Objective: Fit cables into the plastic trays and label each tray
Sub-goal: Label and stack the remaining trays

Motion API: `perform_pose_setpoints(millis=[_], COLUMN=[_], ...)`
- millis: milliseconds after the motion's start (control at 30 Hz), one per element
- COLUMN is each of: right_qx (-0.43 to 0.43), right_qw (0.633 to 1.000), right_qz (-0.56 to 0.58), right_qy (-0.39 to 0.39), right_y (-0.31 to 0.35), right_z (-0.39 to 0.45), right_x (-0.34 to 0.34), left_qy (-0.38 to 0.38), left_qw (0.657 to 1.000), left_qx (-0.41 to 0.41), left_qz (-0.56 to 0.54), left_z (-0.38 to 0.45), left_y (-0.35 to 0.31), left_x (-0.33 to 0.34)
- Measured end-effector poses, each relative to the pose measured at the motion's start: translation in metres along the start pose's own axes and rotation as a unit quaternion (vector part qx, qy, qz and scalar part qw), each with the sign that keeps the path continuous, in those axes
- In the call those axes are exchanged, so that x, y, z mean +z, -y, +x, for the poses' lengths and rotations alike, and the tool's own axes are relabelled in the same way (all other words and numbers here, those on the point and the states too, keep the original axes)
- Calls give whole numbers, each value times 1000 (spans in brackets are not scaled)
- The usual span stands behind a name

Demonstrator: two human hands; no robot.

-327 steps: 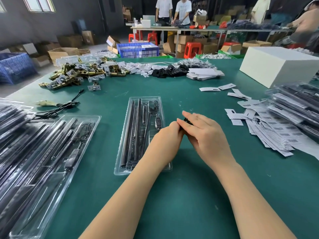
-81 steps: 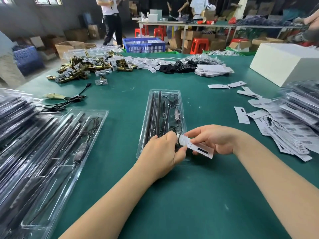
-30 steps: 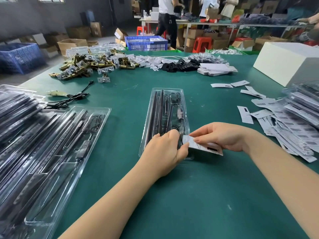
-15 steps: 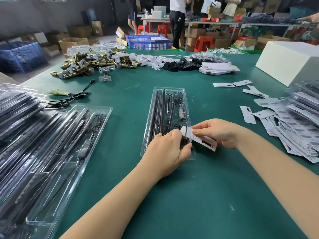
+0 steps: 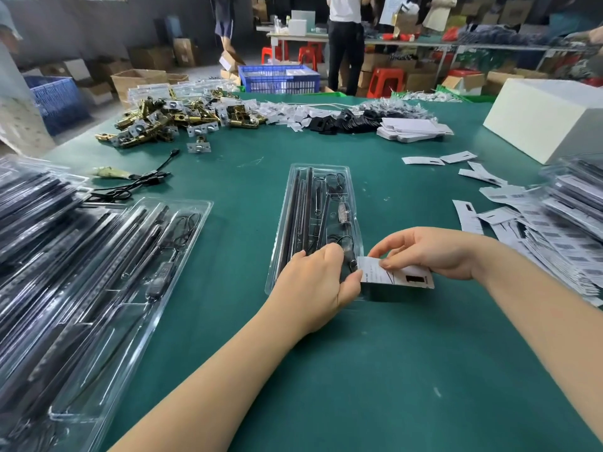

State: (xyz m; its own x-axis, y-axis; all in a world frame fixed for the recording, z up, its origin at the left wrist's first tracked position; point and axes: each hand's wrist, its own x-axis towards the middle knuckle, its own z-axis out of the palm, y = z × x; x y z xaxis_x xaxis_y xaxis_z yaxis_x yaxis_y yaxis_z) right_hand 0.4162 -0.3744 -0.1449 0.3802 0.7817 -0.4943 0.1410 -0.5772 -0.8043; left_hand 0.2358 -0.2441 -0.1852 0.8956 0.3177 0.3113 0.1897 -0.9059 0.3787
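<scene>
Where label pile (image 5: 535,230) lies — brass hardware (image 5: 169,120) opp.

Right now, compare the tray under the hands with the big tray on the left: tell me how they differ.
The center tray is narrow, a single unit; the left tray is much wider.
The center tray lies alone on the green table; the left tray tops a stack.
The left hand rests on the center tray, where the right hand pinches a white label; nobody touches the left tray.
Both are clear plastic holding black rods and cable.
</scene>
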Motion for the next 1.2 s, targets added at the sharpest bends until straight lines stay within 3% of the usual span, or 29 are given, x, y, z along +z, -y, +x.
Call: perform_pose_setpoints(millis=[567, 967, 1200], right_qx=[5, 35, 46], right_qw=[998, 989, 967], right_qz=[55, 64, 192], right_qy=[-18, -127, -162], right_y=[3, 8, 9], right_z=[12, 15, 21], right_x=[13, 24, 39], left_qy=[2, 15, 20], left_qw=[1000, 1000, 1000], left_qx=[-5, -7, -7], left_qz=[5, 7, 6], left_z=[0, -1, 0], left_y=[-3, -3, -2], left_x=[-3, -1, -2])
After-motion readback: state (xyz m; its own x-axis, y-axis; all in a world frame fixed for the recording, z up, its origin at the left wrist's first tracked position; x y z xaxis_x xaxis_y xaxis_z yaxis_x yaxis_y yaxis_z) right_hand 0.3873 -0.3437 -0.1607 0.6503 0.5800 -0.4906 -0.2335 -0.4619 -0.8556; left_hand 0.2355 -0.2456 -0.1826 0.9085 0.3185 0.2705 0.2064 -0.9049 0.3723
